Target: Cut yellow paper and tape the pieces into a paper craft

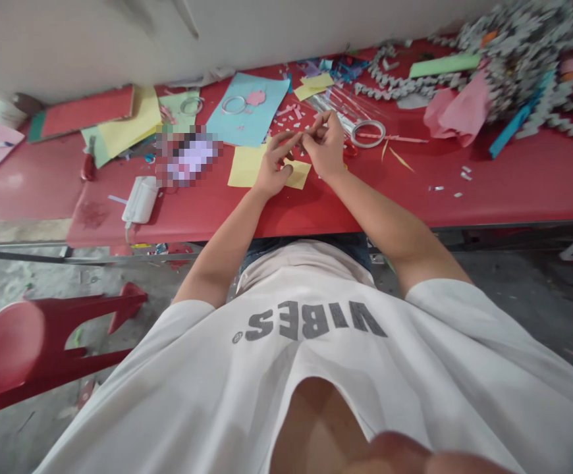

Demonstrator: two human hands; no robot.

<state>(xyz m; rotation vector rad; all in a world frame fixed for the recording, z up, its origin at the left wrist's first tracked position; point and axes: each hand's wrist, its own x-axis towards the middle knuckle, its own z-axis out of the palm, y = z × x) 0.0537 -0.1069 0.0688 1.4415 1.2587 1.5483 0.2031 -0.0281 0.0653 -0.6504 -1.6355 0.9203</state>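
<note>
My left hand (pixel 275 166) is over a yellow paper sheet (pixel 244 168), fingers apart and the index finger stretched toward the other hand. The fingertips of my right hand (pixel 329 146) are pinched together and meet that index finger; whatever small thing they hold is too small to make out. Beyond the hands lies a blue paper sheet (pixel 267 99) bearing a tape roll (pixel 234 105) and a pink paper cutout (pixel 255 98). Another tape roll (pixel 368 133) rests just right of my right hand, among small paper scraps (pixel 291 117).
On the red table (pixel 464 191), a tangled heap of grey paper garlands (pixel 528 52) and pink paper (pixel 459 112) fill the far right. Left are a white device (pixel 141 199), a red-handled tool (pixel 87 166) and a red folder (pixel 89 112). A red stool (pixel 12 342) stands below.
</note>
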